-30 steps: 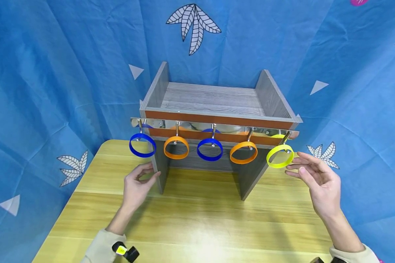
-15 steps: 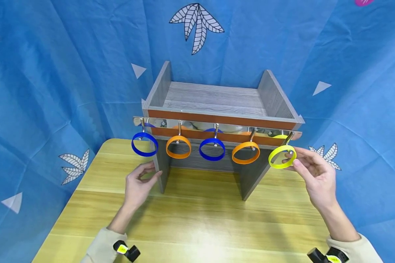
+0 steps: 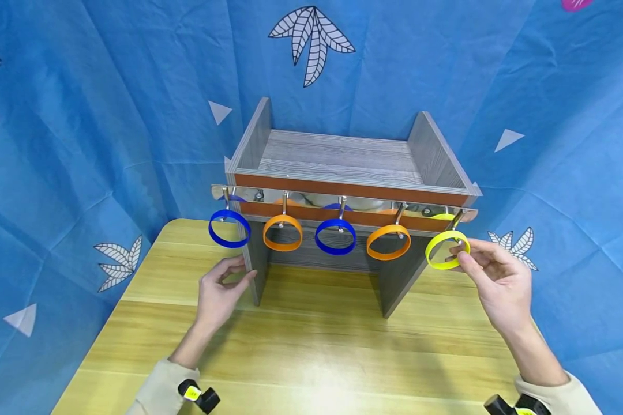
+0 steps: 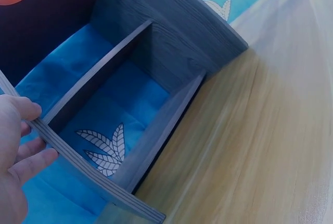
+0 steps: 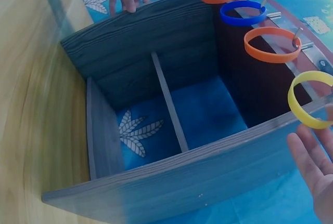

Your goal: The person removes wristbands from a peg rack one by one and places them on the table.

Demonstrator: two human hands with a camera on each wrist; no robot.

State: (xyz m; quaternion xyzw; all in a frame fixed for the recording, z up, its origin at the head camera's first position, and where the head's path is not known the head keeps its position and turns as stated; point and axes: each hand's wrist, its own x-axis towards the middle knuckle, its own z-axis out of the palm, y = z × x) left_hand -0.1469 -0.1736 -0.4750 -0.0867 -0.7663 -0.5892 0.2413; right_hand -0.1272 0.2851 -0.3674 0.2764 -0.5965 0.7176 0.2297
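Observation:
At the right end of a metal hook rail [image 3: 311,199], a yellow ring [image 3: 441,266] hangs on its hook. My right hand [image 3: 505,285] pinches this ring's right side between thumb and fingers. In the right wrist view the yellow ring [image 5: 295,104] is partly cut off by the frame edge. My left hand [image 3: 220,295] grips the front edge of the left side panel of a grey wooden shelf [image 3: 337,154], with the thumb inside. Left of the yellow ring hang an orange ring [image 3: 388,256], a blue ring [image 3: 335,251], another orange ring [image 3: 282,248] and another blue ring [image 3: 228,243].
The shelf stands on a light wooden table [image 3: 311,346], its rail fixed across a brown front board [image 3: 353,183]. Behind and around hangs a blue cloth [image 3: 150,86] printed with white leaves. The wrist views show a dividing board [image 5: 169,102] inside the shelf.
My right hand has moved left to the yellow ring and taken hold of its right side. The ring has shifted very slightly. My left hand stays on the panel.

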